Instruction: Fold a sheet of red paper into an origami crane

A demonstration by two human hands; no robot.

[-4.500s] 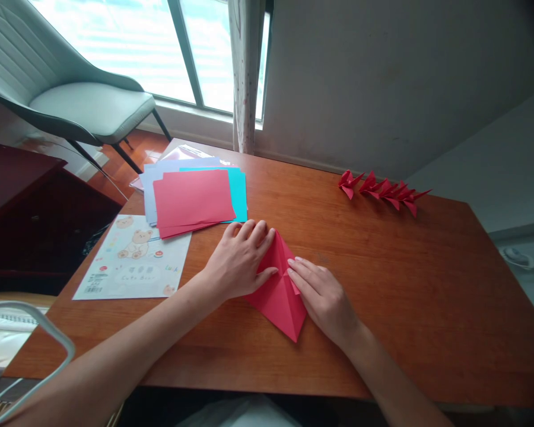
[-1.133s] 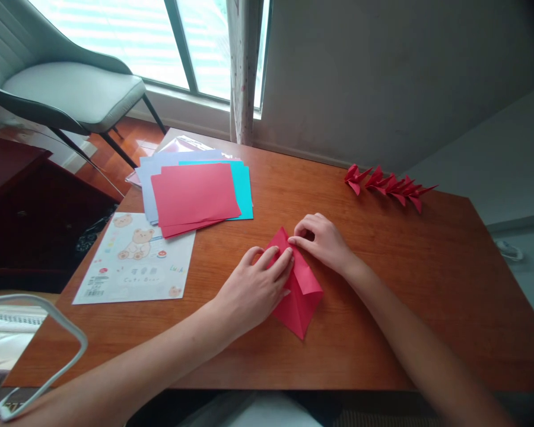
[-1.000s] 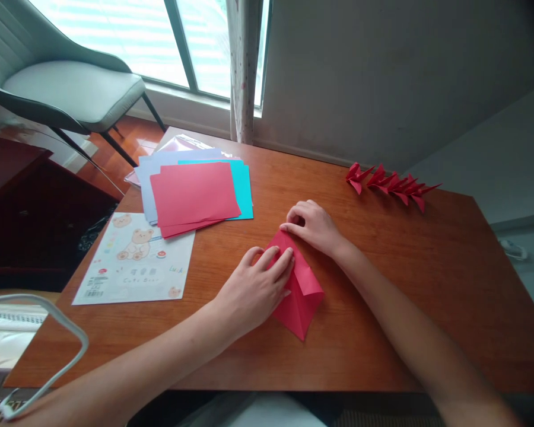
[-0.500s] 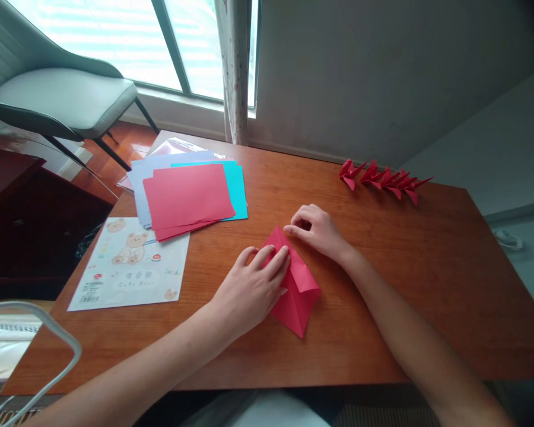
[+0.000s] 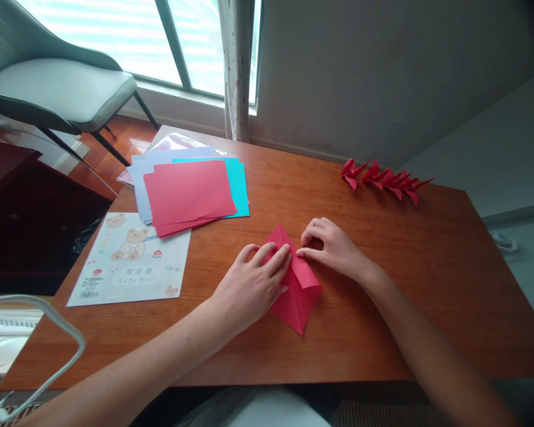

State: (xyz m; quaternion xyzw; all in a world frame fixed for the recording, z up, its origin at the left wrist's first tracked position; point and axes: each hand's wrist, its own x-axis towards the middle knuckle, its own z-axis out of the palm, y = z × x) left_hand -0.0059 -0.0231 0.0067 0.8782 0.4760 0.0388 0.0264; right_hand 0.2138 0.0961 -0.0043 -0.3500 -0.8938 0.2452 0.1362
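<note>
A partly folded red paper (image 5: 299, 292) lies on the wooden table (image 5: 382, 296) in front of me. My left hand (image 5: 252, 286) lies flat on its left half, fingers stretched out and pressing it down. My right hand (image 5: 333, 248) is curled, its fingertips pressed on the fold along the paper's upper right edge. The paper's pointed lower tip shows below both hands.
A stack of red, cyan and pale lilac sheets (image 5: 191, 188) lies at the left back, with a printed bear sheet (image 5: 131, 260) in front of it. Several folded red paper figures (image 5: 385, 179) stand in a row by the wall. A grey chair (image 5: 57, 89) stands beyond the table.
My right hand has slid down the fold from the paper's top tip toward its right edge. My left hand has kept pressing the same spot.
</note>
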